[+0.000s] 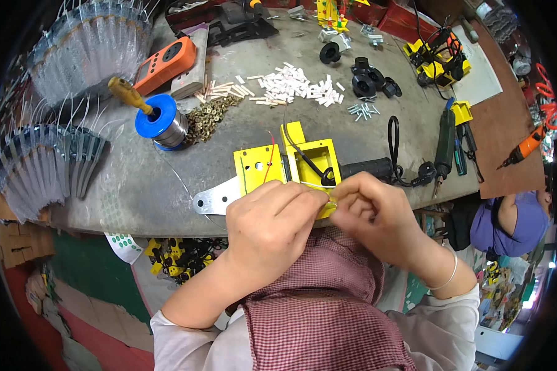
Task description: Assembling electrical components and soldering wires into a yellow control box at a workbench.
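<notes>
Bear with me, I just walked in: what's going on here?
A person works bare-handed at a yellow box that lies open on the table. The left hand and right hand are close together at its near side, by a white wire; what they pinch is hard to see. A blue spool stands to the left.

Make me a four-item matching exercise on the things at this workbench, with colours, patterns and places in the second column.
1. Wire spool
2. Open box-shaped housing
3. Heap of small pieces
4. Apron

A. Mostly white, spread on the bench beyond the housing
B. Checked, worn by the person
C. Yellow, close to the left hand and the right hand
D. Blue, with a wooden-handled tool standing in it

Pairs: 1-D, 2-C, 3-A, 4-B
</notes>
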Demonstrator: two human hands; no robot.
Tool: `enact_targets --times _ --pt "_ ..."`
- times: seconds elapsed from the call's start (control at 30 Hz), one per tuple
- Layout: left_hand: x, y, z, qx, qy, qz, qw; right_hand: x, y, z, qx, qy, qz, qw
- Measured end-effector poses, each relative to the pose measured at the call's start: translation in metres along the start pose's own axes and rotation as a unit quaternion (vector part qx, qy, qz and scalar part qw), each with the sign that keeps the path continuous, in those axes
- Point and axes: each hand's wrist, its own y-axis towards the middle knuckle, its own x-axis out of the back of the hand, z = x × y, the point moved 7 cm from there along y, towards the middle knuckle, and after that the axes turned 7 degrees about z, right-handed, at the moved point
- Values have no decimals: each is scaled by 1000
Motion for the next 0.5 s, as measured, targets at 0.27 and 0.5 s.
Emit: enact_targets --times 0.27,0.5 --pt "-3 -1 -2 -9 14 31 999 9 9 9 94 -24 33 995" --pt "0 2 -3 10 -5 31 999 1 -17 39 282 -351 -163 878"
